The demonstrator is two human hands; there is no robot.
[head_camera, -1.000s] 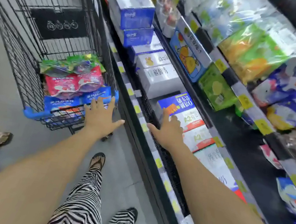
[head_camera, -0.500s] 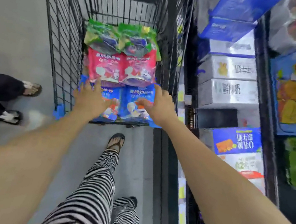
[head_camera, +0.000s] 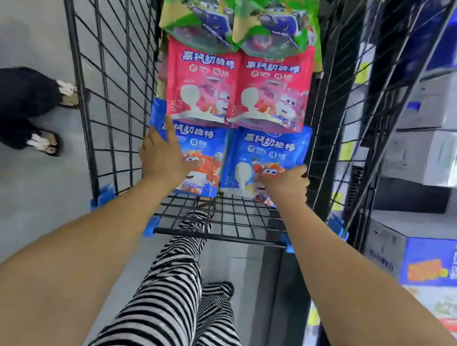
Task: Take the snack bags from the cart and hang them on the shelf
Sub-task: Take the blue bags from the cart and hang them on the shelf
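Observation:
A black wire cart (head_camera: 111, 70) holds snack bags laid in pairs: two green bags (head_camera: 264, 14) at the far end, two red bags (head_camera: 267, 89) in the middle, two blue bags nearest me. My left hand (head_camera: 164, 156) lies flat on the left blue bag (head_camera: 201, 150), index finger stretched toward the red pair. My right hand (head_camera: 285, 182) curls around the lower right edge of the right blue bag (head_camera: 266, 152), fingers partly hidden under it. Neither blue bag is lifted off the cart floor.
The store shelf (head_camera: 445, 159) with white and blue boxes runs along the right, close to the cart's side. Another person's feet in sandals (head_camera: 46, 141) stand on the grey floor at left. My striped trouser legs (head_camera: 171, 298) are below the cart's near edge.
My view has swung from the shelf down onto the cart. Both hands moved from the shelf edge and cart rim into the cart and settled on the two blue bags.

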